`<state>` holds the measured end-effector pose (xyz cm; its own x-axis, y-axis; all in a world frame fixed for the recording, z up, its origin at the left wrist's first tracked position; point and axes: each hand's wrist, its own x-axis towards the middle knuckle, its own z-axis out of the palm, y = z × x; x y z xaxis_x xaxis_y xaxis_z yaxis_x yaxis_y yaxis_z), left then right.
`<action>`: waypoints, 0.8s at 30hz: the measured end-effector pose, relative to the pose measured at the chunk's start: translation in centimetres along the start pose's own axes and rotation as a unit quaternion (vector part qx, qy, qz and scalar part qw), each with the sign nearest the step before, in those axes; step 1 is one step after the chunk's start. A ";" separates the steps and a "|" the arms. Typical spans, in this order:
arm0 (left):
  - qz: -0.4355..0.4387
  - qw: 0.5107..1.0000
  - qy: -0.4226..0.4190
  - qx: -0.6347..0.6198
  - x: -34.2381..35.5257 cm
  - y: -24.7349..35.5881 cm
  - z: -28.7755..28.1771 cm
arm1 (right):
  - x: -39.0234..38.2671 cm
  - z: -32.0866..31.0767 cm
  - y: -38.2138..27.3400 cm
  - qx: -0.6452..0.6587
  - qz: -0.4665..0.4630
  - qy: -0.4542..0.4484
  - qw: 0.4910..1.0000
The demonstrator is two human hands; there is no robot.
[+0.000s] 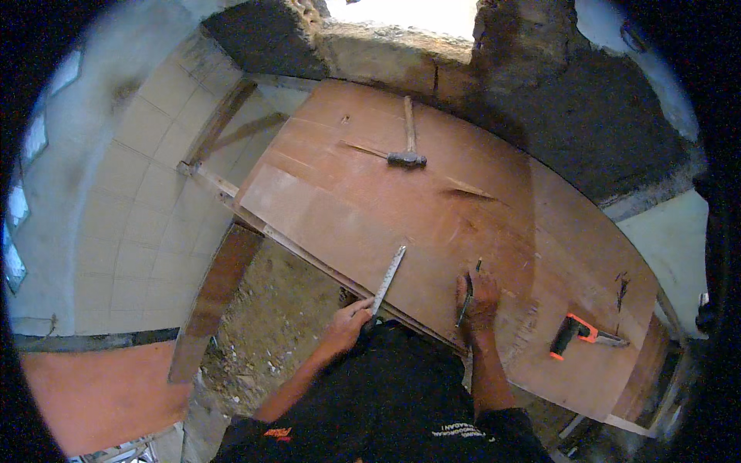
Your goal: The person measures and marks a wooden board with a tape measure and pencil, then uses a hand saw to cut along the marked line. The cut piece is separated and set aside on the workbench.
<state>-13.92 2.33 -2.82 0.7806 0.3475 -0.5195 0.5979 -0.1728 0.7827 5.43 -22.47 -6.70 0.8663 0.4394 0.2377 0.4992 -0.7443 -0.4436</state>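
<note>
My left hand [349,324] is closed at the near edge of a large brown wooden board [332,208], gripping the lower end of a tape measure. The white blade [389,278] of the tape measure lies out over the board, pointing away from me. Whether a case sits at its near end is hidden by my hand and shirt. Farther right, my right hand [482,299] rests on the board, closed round a thin dark pencil [464,307] that slants toward me.
A hammer [407,158] with a wooden handle lies on the board's far part. At the right lies a handsaw [575,333] with an orange and black handle. Dirt and rubble [270,309] show below the near edge. Tiled wall [139,185] stands at the left.
</note>
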 end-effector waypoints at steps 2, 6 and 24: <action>0.066 0.998 0.020 0.013 0.6 0.6 0.3 | -0.2 -0.1 -1.1 0.020 0.020 0.038 0.999; 0.062 0.998 0.002 -0.001 1.9 1.1 1.5 | 0.3 0.1 -1.3 -0.009 -0.004 0.007 1.000; 0.001 0.993 0.112 -0.028 1.4 -2.3 4.1 | -0.1 2.2 0.6 -0.031 -0.038 0.037 0.998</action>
<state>-13.43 -0.55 -6.77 0.7181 0.5448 -0.4330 0.5801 -0.1249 0.8049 5.59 -21.92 -8.88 0.8233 0.4601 0.3324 0.5623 -0.7409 -0.3671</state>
